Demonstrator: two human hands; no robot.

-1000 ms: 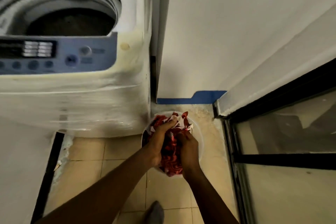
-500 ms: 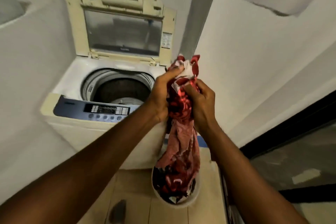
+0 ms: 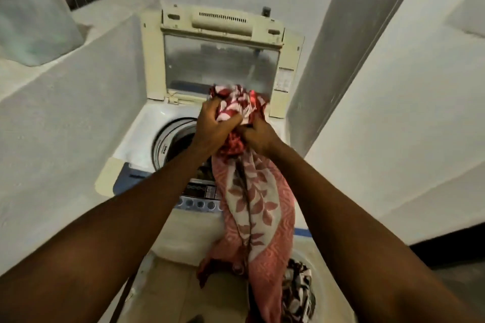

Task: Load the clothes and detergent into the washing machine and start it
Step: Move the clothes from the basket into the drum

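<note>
A top-loading washing machine (image 3: 136, 144) stands ahead with its lid (image 3: 220, 65) raised and its drum (image 3: 173, 139) open. My left hand (image 3: 212, 128) and my right hand (image 3: 258, 136) both grip a bunched red and white patterned cloth (image 3: 258, 204) above the drum's right side. The cloth hangs long, over the blue control panel (image 3: 196, 196) and down the machine's front. Its lower end reaches a white basin (image 3: 315, 265) on the floor, which holds more dark patterned clothes (image 3: 299, 294). No detergent is in view.
A white ledge (image 3: 78, 65) flanks the machine on the left, with a pale plastic bag (image 3: 31, 21) on top. A grey pillar (image 3: 336, 47) and white wall stand close on the right. A dark door frame (image 3: 451, 246) shows at lower right.
Both hands lifted the cloth out of the basin on the floor, up to over the machine's opening. The view rose from the floor to the open lid.
</note>
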